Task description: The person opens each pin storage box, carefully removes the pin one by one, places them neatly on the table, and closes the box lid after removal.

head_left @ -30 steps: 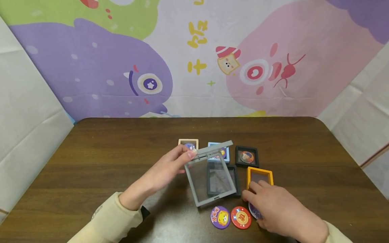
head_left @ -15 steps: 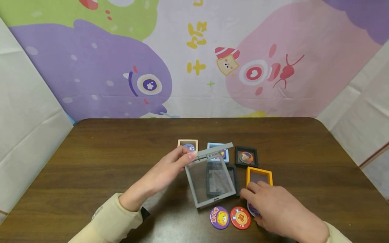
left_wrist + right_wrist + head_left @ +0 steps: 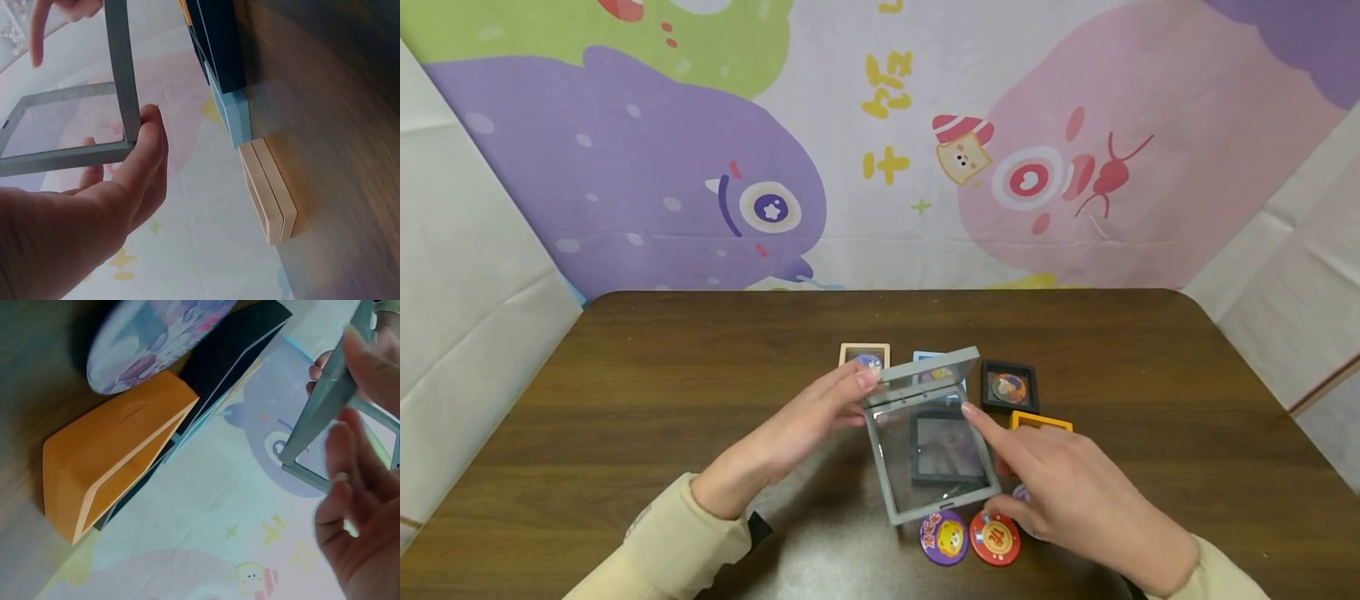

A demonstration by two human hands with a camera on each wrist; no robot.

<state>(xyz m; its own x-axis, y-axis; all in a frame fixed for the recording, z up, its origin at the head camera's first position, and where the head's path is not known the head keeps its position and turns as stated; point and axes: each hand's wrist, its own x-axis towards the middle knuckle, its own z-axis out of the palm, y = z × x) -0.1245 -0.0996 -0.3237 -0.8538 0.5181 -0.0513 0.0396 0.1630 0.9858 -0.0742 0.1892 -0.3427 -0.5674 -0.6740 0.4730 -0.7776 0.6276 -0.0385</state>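
Observation:
My left hand (image 3: 797,433) pinches a hinged grey display frame (image 3: 925,364) at its hinge corner, thumb on top. The frame stands spread apart above the table, clear film in both halves. My right hand (image 3: 1090,492) is at its right side. The index finger points straight at the hinge end, and the thumb lies near the front corner; in the right wrist view the grey frame (image 3: 325,400) passes between thumb and fingers. A purple bear badge (image 3: 943,537) and a red badge (image 3: 995,537) lie in front. Partly hidden by the right hand is a third round badge (image 3: 150,344).
Behind are a beige frame (image 3: 865,348), a light blue frame (image 3: 928,357) and a black frame (image 3: 988,387), each with a badge inside. An orange frame (image 3: 1041,421) sits beyond the right hand. Another dark frame (image 3: 917,450) shows through the grey one's film.
My right hand has left the third badge and moved left and up to the grey frame, its index finger now extended. The grey frame has tilted, its upper half showing more film.

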